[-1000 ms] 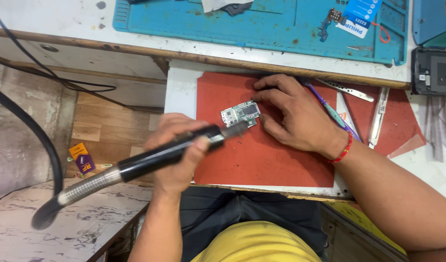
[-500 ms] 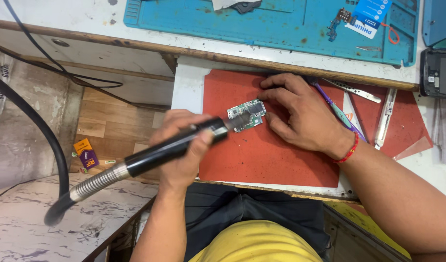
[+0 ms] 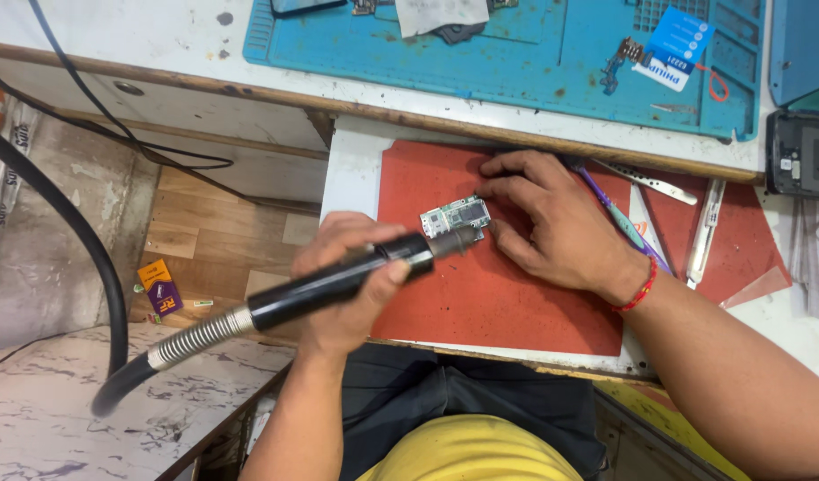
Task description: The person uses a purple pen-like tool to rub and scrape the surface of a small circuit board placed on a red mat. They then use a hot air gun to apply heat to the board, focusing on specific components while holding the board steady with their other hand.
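Heat work on the small circuit board (image 3: 455, 216) looks to me partway along: the board lies bare on the red mat (image 3: 498, 294), and nothing I can see shows a part lifted off it yet, so I judge the loosening is not finished. My left hand (image 3: 347, 285) is closed in a full fist around the black hot-air handpiece (image 3: 338, 281), whose nozzle tip sits right at the board's near edge; its sprung metal collar and thick black hose (image 3: 62, 232) trail off to my left. My right hand (image 3: 561, 218) lies flat on the mat, fingers spread and holding nothing, fingertips touching the board's right side to pin it. Just beyond that hand lie a purple-handled tool (image 3: 619, 218) and metal tweezers (image 3: 650, 181). Farther up, the blue work mat (image 3: 516, 53) carries a blue-and-white rectangular card (image 3: 676, 44) near its right end. Down on the wooden floor to my left lies a small orange-and-purple packet (image 3: 161, 287). A dark phone body (image 3: 801, 153) rests at the far right.
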